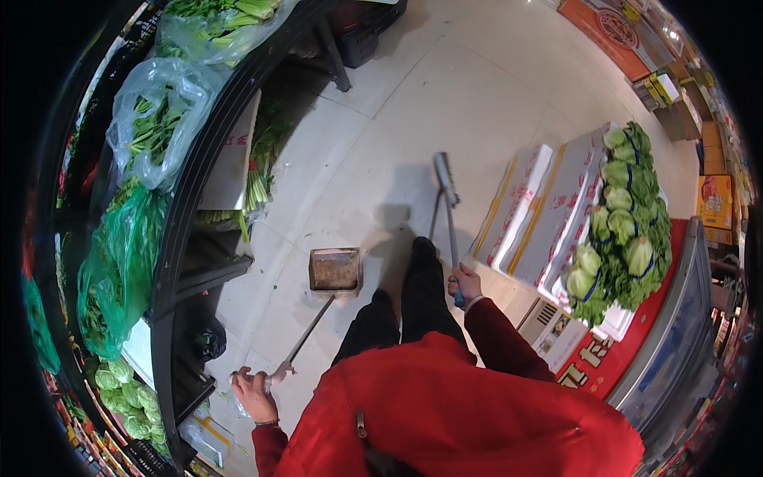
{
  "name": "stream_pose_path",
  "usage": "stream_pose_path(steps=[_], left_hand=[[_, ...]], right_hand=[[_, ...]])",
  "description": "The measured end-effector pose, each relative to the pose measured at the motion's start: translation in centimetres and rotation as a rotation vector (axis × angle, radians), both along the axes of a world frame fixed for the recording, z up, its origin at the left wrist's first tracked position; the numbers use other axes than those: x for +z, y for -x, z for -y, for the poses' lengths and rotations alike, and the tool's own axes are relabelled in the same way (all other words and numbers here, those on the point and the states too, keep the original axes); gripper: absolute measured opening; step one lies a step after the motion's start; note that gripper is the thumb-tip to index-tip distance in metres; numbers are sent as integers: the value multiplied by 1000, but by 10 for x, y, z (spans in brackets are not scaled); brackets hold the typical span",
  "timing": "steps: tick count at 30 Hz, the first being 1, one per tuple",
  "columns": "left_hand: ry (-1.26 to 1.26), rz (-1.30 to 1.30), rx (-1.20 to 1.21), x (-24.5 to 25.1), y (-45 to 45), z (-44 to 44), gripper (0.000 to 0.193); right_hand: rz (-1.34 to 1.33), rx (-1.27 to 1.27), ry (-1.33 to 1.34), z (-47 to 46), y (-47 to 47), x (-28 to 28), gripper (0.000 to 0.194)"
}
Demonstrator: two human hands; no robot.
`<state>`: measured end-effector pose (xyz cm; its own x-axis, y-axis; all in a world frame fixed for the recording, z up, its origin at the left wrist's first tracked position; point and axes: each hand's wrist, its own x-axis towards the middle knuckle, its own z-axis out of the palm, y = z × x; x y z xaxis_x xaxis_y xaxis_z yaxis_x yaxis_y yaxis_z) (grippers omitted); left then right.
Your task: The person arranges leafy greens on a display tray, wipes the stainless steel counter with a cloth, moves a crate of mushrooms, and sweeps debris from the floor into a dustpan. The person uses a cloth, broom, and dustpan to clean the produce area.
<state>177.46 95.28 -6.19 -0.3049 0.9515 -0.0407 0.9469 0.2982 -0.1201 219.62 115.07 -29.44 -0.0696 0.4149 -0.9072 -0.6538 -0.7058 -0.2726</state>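
My left hand (255, 393) is closed around the upper end of the long handle of a dustpan (335, 269), with some pale plastic at the grip. The pan rests on the tiled floor in front of my feet and looks worn and brownish inside. My right hand (465, 283) grips the blue end of a long-handled broom (446, 179). Its narrow head is ahead of my shoe, beside the foam boxes, and its shadow falls on the floor. Small green leaf scraps lie scattered on the tiles.
On the left, a black shelf (197, 149) holds bagged greens (152, 128) and cabbages (128, 396). Stacked white foam boxes (536, 208) carry banded lettuces (623, 220) on the right, beside a glass-topped freezer (661, 346). Cartons (715, 203) stand farther right.
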Motion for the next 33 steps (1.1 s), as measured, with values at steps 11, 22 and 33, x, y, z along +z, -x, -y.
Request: stream_pose_path(steps=[11,22,33], left_hand=[[52,-84,53,44,-31,-134,21],[-96,-113,-133,71,-67,-312,28],[-130,7,-263,47,-118,-483,19]], right_hand=[[-162,141,92,-109,9,14,7],[-185,-46,-103,-234,-81,44,8],[86,-518,-141,-410,-248,-35,12]])
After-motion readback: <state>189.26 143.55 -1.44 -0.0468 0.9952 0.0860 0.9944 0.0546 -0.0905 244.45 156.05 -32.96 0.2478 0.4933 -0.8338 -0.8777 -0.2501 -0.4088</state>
